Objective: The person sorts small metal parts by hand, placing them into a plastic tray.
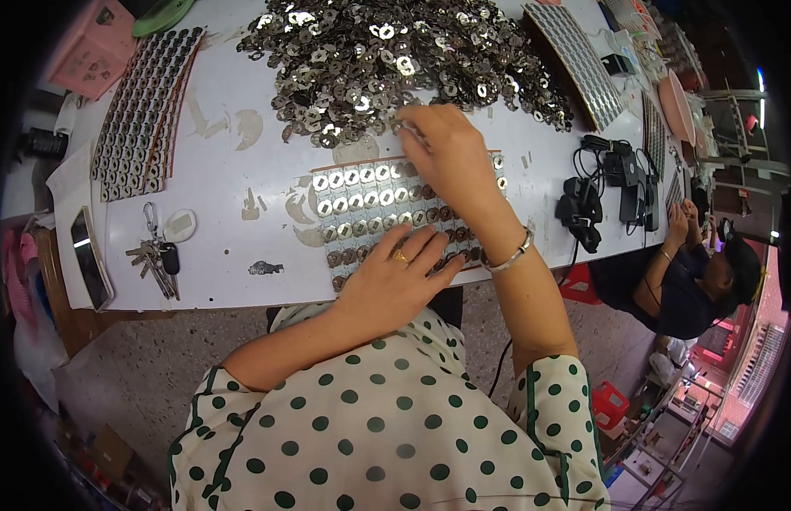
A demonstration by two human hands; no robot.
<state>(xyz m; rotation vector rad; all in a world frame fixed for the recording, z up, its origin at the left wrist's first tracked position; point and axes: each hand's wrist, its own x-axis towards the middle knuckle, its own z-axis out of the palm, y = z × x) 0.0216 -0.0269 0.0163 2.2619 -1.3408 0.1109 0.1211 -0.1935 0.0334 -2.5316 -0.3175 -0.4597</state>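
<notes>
In front of me lies a flat board [317, 191] bearing rows of small round parts. Its far rows have shiny silver metal pieces with cut-out centres; its near rows look darker and brownish. My left hand [394, 271], a ring on one finger, rests on the board's near part with its fingers spread. Over the far edge reaches my right hand [451, 153], a bangle at the wrist. Its fingers are curled together at the near edge of a big heap of loose metal pieces [395, 60]. What its fingertips pinch is too small to make out.
Filled boards [144, 119] lie at left, another board [574, 64] at far right. Keys [157, 260] and a phone [91, 255] sit near the left edge. Black adapters with cables [613, 179] lie at right. Beyond them, another person [693, 281] sits working.
</notes>
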